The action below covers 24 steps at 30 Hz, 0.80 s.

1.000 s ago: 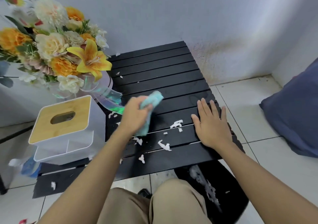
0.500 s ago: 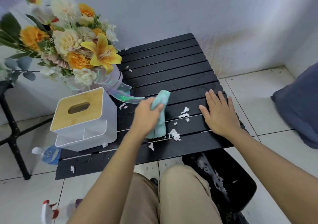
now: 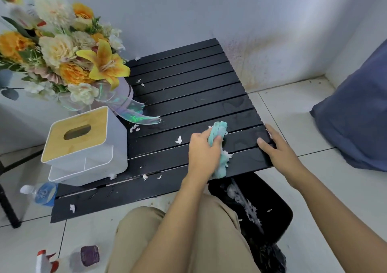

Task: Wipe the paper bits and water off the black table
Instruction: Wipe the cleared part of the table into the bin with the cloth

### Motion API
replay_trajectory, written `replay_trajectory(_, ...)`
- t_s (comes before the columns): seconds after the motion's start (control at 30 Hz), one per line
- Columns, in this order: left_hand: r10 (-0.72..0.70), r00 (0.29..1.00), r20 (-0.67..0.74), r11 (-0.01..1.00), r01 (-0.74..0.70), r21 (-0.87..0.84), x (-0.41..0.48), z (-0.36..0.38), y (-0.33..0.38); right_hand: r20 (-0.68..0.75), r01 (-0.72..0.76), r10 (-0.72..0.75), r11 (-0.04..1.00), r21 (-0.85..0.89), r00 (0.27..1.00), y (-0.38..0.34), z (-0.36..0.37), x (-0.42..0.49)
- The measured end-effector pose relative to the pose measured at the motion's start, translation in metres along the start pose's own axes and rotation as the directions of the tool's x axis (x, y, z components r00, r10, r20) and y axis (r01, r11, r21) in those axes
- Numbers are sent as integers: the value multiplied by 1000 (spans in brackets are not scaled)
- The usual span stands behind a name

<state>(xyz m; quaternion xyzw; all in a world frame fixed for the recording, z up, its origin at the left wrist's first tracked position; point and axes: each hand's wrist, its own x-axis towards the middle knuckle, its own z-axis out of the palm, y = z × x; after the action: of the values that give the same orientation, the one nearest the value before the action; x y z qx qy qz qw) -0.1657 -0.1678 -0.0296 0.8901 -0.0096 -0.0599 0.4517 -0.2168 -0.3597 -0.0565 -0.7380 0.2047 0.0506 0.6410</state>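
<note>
A black slatted table (image 3: 188, 88) stands against the wall. My left hand (image 3: 204, 153) grips a crumpled teal cloth (image 3: 218, 132) near the table's front right. A clump of white paper bits (image 3: 227, 155) sits bunched against the cloth. More paper bits (image 3: 178, 140) lie scattered on the slats to the left and near the front edge. A wet smear (image 3: 232, 105) shows on the slats behind the cloth. My right hand (image 3: 276, 149) rests on the table's right edge, fingers straight.
A white tissue box with a wooden lid (image 3: 83, 144) and a flower bouquet (image 3: 69, 59) fill the table's left side. A black bin (image 3: 253, 212) holding paper bits stands below the front right corner. A blue cushion (image 3: 356, 115) lies at the right. Bottles (image 3: 41, 193) lie on the floor at the left.
My left hand has swept the cloth rightward toward the front right corner, gathering paper bits against it. My right hand has shifted to the table's right edge.
</note>
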Motion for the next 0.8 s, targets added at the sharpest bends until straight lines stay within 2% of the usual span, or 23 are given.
replay_trajectory(0.03,-19,1000,8,993,20,-113,4,-6,3,16,-2,1,999,49,1000,0,-1,1)
replay_trajectory(0.1,-75,991,-113,978,51,-202,13,-32,-2,28,7,-9,997,81,1000,1,-3,3)
replay_trajectory(0.2,-41,946,-321,999,45,7,29,-74,-32,36,15,-19,993,114,999,4,-3,6)
replay_trajectory(0.33,-112,903,-415,917,255,306,34,-67,-54,21,13,-16,987,158,1000,6,-1,8)
replay_trajectory(0.4,-82,913,-399,866,263,425,31,-40,-43,20,12,-16,985,174,1000,6,-1,8)
replay_trajectory(0.53,68,975,-210,848,54,528,21,8,-8,38,-18,11,981,195,999,9,-3,11)
replay_trajectory(0.57,97,986,-138,862,-14,507,17,15,-1,45,-23,14,981,195,999,9,-4,12)
replay_trajectory(0.63,110,994,21,930,-110,350,8,18,10,69,-35,21,980,196,997,7,-5,10)
replay_trajectory(0.7,79,992,102,988,-92,125,8,7,12,91,-55,38,978,201,995,5,-6,10)
replay_trajectory(0.73,63,996,67,996,-67,62,12,-2,11,101,-59,39,978,202,994,4,-7,9)
replay_trajectory(0.8,34,995,-89,999,-34,-3,27,-18,9,102,-62,41,977,205,994,5,-8,11)
